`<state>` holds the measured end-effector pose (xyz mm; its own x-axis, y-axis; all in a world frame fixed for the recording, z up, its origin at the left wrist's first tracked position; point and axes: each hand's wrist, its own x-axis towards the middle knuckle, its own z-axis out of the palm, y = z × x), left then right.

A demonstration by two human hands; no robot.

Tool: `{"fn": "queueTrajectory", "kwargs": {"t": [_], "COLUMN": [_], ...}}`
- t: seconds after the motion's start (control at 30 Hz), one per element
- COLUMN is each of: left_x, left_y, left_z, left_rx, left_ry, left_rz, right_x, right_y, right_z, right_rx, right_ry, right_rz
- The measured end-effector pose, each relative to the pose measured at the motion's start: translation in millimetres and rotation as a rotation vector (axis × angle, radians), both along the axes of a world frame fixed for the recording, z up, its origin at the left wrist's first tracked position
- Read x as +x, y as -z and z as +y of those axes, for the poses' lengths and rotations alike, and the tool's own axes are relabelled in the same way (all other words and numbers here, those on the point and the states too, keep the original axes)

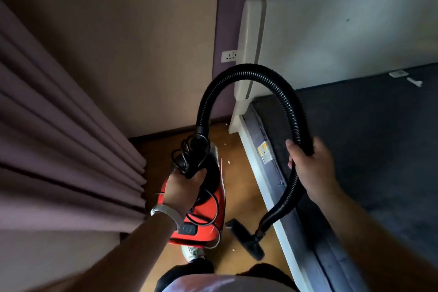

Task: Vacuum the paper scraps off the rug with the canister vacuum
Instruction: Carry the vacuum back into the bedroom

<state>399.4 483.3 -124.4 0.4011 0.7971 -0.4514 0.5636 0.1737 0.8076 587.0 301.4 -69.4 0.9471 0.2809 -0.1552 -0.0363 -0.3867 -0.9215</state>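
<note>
The red canister vacuum (208,218) appears lifted off the wooden floor (241,187), near centre. The left hand (183,191) wraps its top handle together with a bundle of black cord (189,154). The right hand (310,163) curls round the ribbed black hose (248,71), which arcs high, then drops to a flat nozzle (246,242) dangling beside the bed (355,125). The hard plastic body looks weighty and is best carried by that handle. The hose seems springy, so a grip nearer the nozzle should steer it. Pale paper scraps (229,162) dot the far floor.

L hand (183,191) holds red vacuum (208,223), R hand (310,168) grips hose (248,73).
</note>
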Motion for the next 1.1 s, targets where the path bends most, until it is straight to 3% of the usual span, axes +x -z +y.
{"fn": "queueTrajectory", "kwargs": {"t": [0.27, 0.67, 1.1], "left_x": [55.9, 165.1, 259.7], "left_y": [21.1, 81.3, 276.5], "left_z": [71.5, 98.8, 152.6], "left_rx": [-0.004, -0.053, -0.192], "left_ry": [0.011, -0.266, -0.29], "left_rz": [0.057, 0.205, 0.193], "right_x": [61.4, 157.9, 254.2], "right_y": [18.6, 129.0, 290.0], "right_z": [80.0, 162.7, 240.9], "right_rx": [-0.012, -0.079, -0.169], "right_ry": [0.002, -0.332, -0.343], "right_rz": [0.051, 0.248, 0.206]}}
